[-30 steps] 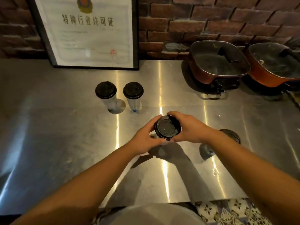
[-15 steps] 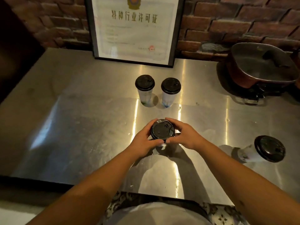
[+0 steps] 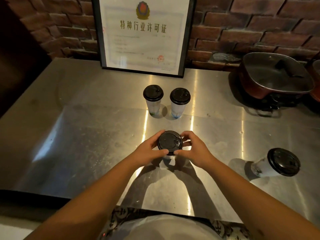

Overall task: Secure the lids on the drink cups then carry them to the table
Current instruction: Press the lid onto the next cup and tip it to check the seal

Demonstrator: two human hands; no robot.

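A clear drink cup with a black lid (image 3: 169, 142) stands on the steel counter (image 3: 86, 139) in front of me. My left hand (image 3: 147, 152) grips the lid's left rim and my right hand (image 3: 194, 150) grips its right rim, fingers curled around the edge. The cup body below the lid is mostly hidden by my hands. Two more lidded cups stand side by side further back, one on the left (image 3: 153, 101) and one on the right (image 3: 179, 103). Another lidded cup (image 3: 277, 162) stands at the right.
A framed certificate (image 3: 143, 35) leans against the brick wall at the back. A dark red pot with a glass lid (image 3: 275, 78) sits at the back right, with a second pot's edge (image 3: 316, 80) beyond it. The counter's front edge runs just before my body.
The view has shifted left and back, so the cup at the right and the counter's left edge came into sight. Both hands stay around the same lid.
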